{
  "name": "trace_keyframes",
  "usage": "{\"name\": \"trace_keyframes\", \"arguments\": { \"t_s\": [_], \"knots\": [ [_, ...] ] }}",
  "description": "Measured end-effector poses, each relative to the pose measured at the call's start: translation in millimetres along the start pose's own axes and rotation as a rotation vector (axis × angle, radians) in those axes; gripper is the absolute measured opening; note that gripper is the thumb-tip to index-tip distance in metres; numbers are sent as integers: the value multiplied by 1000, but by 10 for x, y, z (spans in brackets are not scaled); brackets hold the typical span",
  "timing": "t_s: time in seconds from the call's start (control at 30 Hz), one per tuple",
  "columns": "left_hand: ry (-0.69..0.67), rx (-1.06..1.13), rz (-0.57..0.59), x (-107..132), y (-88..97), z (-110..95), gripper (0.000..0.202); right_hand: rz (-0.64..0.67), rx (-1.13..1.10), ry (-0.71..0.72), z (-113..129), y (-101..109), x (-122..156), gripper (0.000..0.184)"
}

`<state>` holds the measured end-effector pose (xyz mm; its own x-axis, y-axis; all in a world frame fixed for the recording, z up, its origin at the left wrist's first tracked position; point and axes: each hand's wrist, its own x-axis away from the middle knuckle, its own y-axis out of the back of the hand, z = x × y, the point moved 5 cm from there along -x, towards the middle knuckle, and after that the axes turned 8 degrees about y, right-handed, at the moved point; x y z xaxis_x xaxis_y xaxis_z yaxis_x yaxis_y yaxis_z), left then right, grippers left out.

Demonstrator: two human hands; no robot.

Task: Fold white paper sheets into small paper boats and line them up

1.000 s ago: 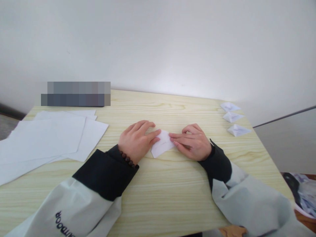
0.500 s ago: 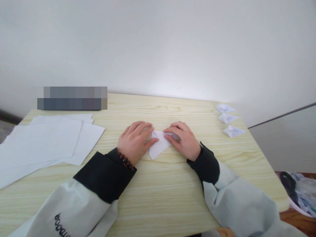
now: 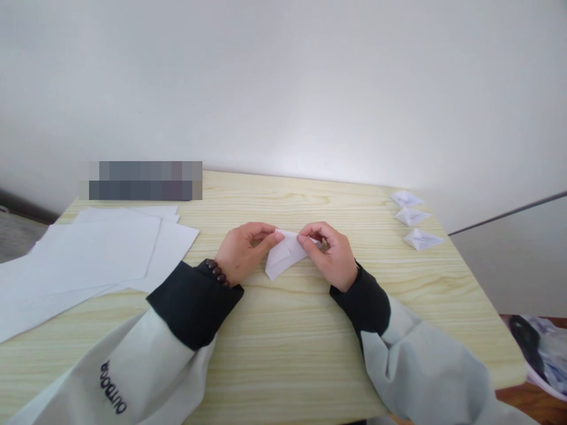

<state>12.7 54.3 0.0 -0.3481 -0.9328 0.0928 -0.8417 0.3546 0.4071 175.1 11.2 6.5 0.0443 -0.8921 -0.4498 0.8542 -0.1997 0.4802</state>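
Observation:
A small folded piece of white paper (image 3: 283, 257) is held between my two hands over the middle of the wooden table (image 3: 283, 348). My left hand (image 3: 248, 248) pinches its upper left corner between thumb and fingers. At the top edge further right, my right hand (image 3: 328, 251) grips it the same way, and its fingers hide the right end. The lower left part of the paper points toward me, with a crease and flap showing on its face.
Several large white paper sheets (image 3: 101, 248) overlap on the table's left side. Three folded white paper shapes (image 3: 420, 239) stand in a column near the right edge. A blurred-out dark object (image 3: 144, 181) sits at the back left. Right of the table, a bin (image 3: 543, 354) holds plastic.
Both hands have shifted from lying over the folded paper to pinching its top edge with thumbs and fingers. The paper now looks tilted up a little. The view has moved slightly.

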Motion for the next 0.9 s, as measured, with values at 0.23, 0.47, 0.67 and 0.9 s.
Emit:
{"name": "trace_keyframes", "arguments": {
  "t_s": [0.23,0.47,0.67,0.9],
  "knots": [
    [63,-15,-33,15,25,-19,33,42,-50,-80,-61,-74,28,17],
    [-146,-235,-28,25,-20,-114,27,190,34,18,1,-87,22,17],
    [-89,-141,-30,25,8,-78,28,280,56,86,60,-94,10,17],
    [-49,-77,-31,30,34,-51,28,429,-47,159,35,-46,-5,11]
  ]
}}
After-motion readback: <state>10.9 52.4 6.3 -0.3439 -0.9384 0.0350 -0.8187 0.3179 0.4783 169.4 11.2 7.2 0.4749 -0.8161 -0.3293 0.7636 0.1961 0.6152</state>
